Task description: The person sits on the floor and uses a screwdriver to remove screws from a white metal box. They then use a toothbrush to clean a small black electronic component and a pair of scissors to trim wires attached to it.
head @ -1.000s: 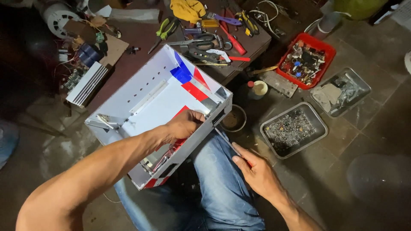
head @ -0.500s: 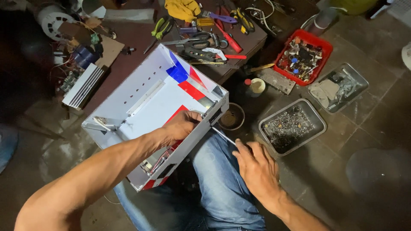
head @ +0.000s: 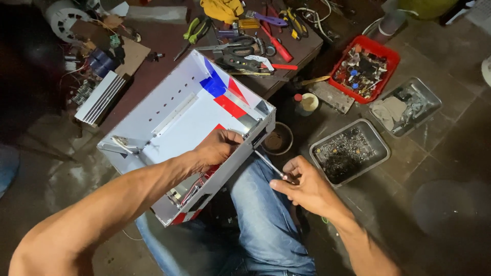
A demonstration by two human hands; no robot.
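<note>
Since before, my right hand point(head: 307, 186) has brought its screwdriver point(head: 268, 163) to the case point(head: 179, 117) edge, fingers closed on it. Left hand point(head: 217, 148) clamps that wall, steadying the case on my knee.

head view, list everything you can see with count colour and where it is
metal case: one, white with red and blue patches, open, on the lap and table edge
screwdriver: one, silver shaft, tip at the case's side wall
heat sink: one, silver, left on the table
hand tools: many, mixed colours, top of the table
red tray: one, holds small parts, floor upper right
metal trays: two, grey, floor right, one holds screws
small round tin: one, dark, floor by the case
left hand: grip on the case edge
right hand: grip on the screwdriver
</note>
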